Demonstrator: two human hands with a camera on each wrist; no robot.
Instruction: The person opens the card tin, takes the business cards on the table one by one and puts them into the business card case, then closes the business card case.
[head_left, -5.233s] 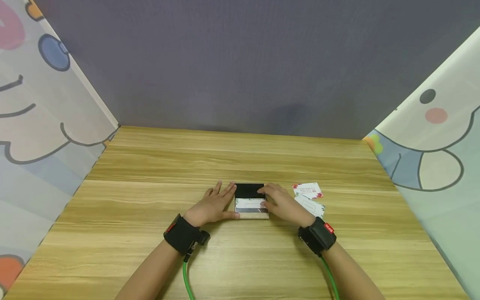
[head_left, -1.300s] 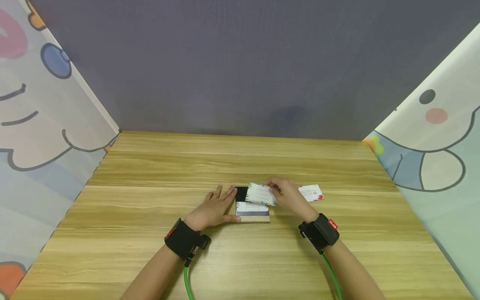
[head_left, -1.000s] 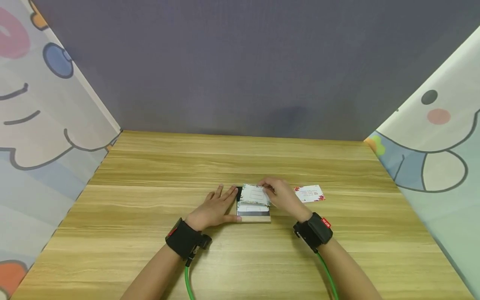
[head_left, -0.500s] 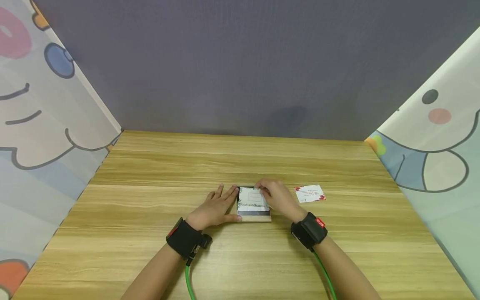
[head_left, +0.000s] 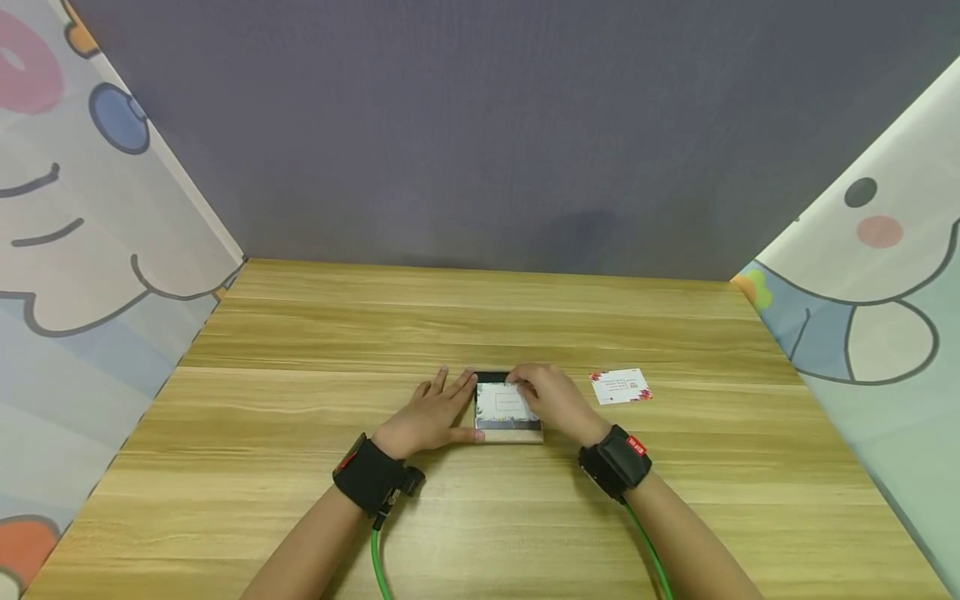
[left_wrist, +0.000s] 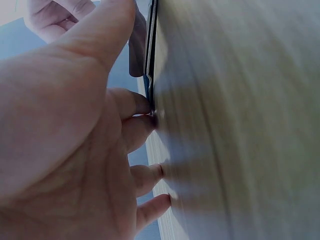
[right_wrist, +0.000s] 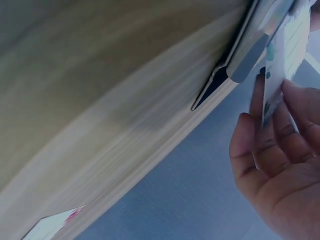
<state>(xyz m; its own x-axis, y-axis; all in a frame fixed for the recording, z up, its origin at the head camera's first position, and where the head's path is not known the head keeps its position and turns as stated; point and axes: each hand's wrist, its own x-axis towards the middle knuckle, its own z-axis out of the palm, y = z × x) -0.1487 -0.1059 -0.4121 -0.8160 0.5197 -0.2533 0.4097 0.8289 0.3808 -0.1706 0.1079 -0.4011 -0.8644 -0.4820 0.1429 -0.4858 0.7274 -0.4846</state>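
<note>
A flat card case (head_left: 512, 436) lies on the table, with a black inner face (head_left: 491, 377) at the back and a shiny front strip. My left hand (head_left: 429, 421) is spread flat at its left side, fingertips by the upper left corner and thumb on the lower left corner. With thumb and fingers, my right hand (head_left: 558, 404) pinches the upper right part of a white business card (head_left: 498, 402) with a leaf border. Its front edge meets the front strip; whether it is tucked under cannot be told. In the right wrist view the card (right_wrist: 272, 65) is tilted above the case.
A white business card (head_left: 621, 386) with red flower corners lies on the wooden table (head_left: 480, 517), right of the right hand. A grey panel (head_left: 480, 142) rises behind the table. Cartoon-printed sheets stand at both sides. Green cables (head_left: 377, 562) run from the wrist cameras.
The right hand has taken the leaf-bordered card from the table on the right, carried it left over the case and slid it toward the front strip. The left hand has stayed put.
</note>
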